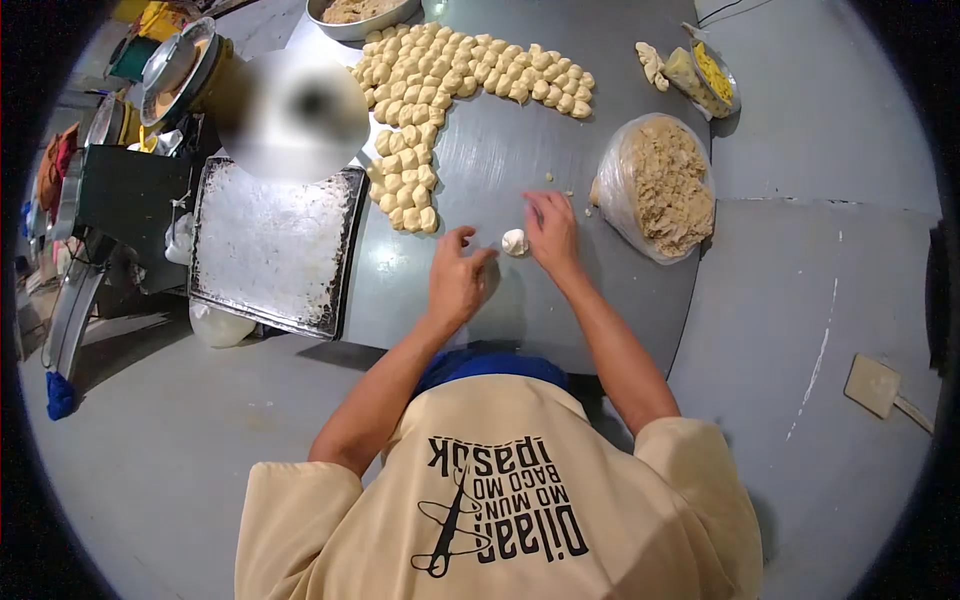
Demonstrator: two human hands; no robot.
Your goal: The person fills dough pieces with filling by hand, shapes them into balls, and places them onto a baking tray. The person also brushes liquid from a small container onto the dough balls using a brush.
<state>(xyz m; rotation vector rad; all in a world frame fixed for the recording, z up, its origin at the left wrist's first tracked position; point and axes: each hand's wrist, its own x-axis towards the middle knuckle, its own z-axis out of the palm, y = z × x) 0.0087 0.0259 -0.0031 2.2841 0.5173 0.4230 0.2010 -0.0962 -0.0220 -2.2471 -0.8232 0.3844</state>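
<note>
A small, pale dough ball point(515, 242) sits on the grey metal table point(500, 150) between my two hands. To its left is my left hand point(460, 277), fingers bent but apart, with nothing in them. On the ball's other side my right hand point(551, 230) is open, its fingers stretched forward and its palm edge close beside the ball. Beyond my hands, many yellowish dough balls point(410, 95) lie packed together in a curved band. Right of my right hand rests a plastic-lined container of crumbly brown filling point(670, 190).
A worn baking tray point(265, 245) stands at the table's left side. At the back are a round pan of filling point(350, 12) and, to the right, a container with yellow contents point(712, 72). Small crumbs dot the table near the filling. A blurred patch covers the upper left.
</note>
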